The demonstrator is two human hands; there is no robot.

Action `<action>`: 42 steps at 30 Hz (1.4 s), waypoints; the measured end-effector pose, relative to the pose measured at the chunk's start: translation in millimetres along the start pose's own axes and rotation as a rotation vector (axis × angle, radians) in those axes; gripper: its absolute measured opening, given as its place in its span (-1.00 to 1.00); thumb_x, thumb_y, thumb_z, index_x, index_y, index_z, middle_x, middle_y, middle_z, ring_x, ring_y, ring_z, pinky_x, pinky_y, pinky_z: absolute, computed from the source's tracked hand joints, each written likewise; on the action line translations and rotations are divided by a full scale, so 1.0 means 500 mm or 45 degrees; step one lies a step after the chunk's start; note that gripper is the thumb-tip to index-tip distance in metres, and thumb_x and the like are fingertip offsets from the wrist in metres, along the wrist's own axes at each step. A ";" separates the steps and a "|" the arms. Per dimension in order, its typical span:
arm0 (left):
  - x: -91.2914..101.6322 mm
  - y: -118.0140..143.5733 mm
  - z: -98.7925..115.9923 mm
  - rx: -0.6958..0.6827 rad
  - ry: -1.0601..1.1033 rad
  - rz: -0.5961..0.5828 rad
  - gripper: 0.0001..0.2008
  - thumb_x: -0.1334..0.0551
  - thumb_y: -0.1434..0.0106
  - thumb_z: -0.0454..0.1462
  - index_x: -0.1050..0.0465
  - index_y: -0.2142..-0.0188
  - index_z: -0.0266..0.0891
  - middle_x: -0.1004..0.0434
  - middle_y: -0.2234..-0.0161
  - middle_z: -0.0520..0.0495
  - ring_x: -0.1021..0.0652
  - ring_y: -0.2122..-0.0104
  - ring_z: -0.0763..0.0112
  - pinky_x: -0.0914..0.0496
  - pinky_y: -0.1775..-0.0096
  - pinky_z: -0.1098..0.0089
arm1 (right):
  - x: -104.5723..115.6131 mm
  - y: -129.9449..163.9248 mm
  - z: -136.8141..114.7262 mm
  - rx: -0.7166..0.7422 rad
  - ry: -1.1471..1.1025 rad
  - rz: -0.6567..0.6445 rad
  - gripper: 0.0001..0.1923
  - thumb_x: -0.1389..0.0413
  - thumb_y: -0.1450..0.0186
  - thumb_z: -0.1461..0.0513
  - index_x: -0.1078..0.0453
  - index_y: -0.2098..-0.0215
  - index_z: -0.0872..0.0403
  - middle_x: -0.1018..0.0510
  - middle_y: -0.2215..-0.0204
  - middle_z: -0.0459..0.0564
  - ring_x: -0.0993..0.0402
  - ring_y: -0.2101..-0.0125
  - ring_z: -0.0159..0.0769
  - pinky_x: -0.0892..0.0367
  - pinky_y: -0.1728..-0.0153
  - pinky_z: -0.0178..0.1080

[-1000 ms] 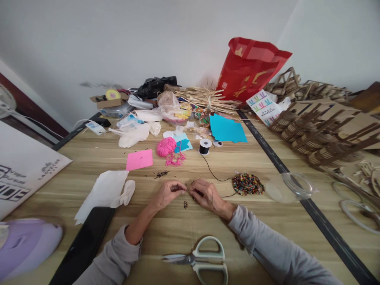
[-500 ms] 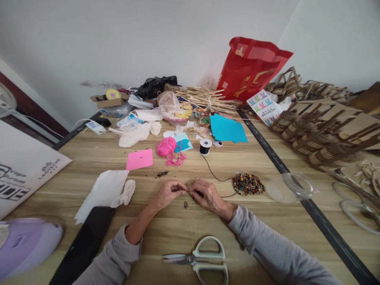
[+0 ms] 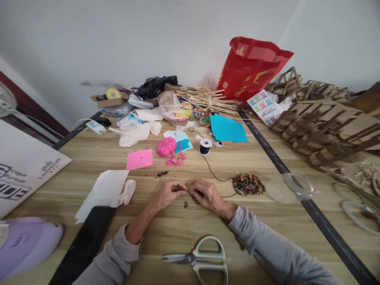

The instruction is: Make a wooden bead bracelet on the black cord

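Observation:
My left hand (image 3: 169,193) pinches a dark thin cord between thumb and forefinger. Close beside it on the right, my right hand (image 3: 208,195) is closed on the same cord, its fingertips almost meeting the left ones. The black cord (image 3: 211,171) runs from a white-flanged spool (image 3: 205,147) toward a coiled heap of multicoloured beads (image 3: 248,184), and a stretch of it comes back to my right hand. A few small loose beads (image 3: 186,204) lie just below my fingertips. Short black cord offcuts (image 3: 162,173) are scattered beyond my left hand.
Scissors (image 3: 194,259) lie nearest me, blades pointing left. A black phone (image 3: 86,241) and white paper (image 3: 102,194) are at left. Pink yarn (image 3: 166,147), a pink card (image 3: 139,159) and blue sheets (image 3: 228,128) lie farther back. A clear round container (image 3: 299,186) sits right of the beads.

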State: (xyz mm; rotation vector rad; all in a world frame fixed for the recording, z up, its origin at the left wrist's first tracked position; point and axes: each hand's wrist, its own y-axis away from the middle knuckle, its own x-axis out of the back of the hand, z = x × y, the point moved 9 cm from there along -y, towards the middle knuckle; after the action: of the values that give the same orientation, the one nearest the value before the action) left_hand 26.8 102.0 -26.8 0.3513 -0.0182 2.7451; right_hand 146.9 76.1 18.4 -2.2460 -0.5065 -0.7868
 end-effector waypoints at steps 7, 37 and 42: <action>-0.001 -0.001 -0.001 0.004 0.010 -0.008 -0.90 -0.29 -0.05 -0.33 -0.53 0.41 -0.34 -0.59 0.42 -0.08 -0.55 0.38 0.38 -0.42 0.24 0.40 | 0.001 -0.001 -0.002 0.001 -0.005 -0.005 -0.88 -0.01 -0.33 0.29 -0.35 0.36 0.08 -0.48 0.44 0.00 -0.40 0.40 -0.30 -0.28 0.37 -0.29; -0.002 0.000 -0.001 0.020 0.019 -0.005 -0.89 -0.31 -0.04 -0.32 -0.53 0.41 -0.34 -0.59 0.43 -0.08 -0.54 0.40 0.39 -0.43 0.25 0.40 | 0.002 -0.001 -0.002 -0.008 -0.007 -0.007 -0.88 -0.01 -0.33 0.30 -0.34 0.36 0.08 -0.48 0.44 0.00 -0.40 0.40 -0.31 -0.28 0.37 -0.29; -0.001 -0.001 0.002 0.011 0.008 -0.006 -0.86 -0.32 -0.04 -0.26 -0.53 0.42 -0.33 -0.58 0.43 -0.08 -0.54 0.39 0.38 -0.43 0.24 0.39 | -0.002 0.002 0.005 -0.022 0.021 -0.008 -0.89 -0.02 -0.33 0.30 -0.33 0.37 0.08 -0.47 0.44 -0.01 -0.39 0.41 -0.31 -0.28 0.36 -0.30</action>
State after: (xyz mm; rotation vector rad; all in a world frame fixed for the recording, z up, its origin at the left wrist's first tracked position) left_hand 27.9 102.0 -25.9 0.3445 -0.0044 2.7425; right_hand 147.9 77.1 15.7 -2.2532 -0.5012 -0.8157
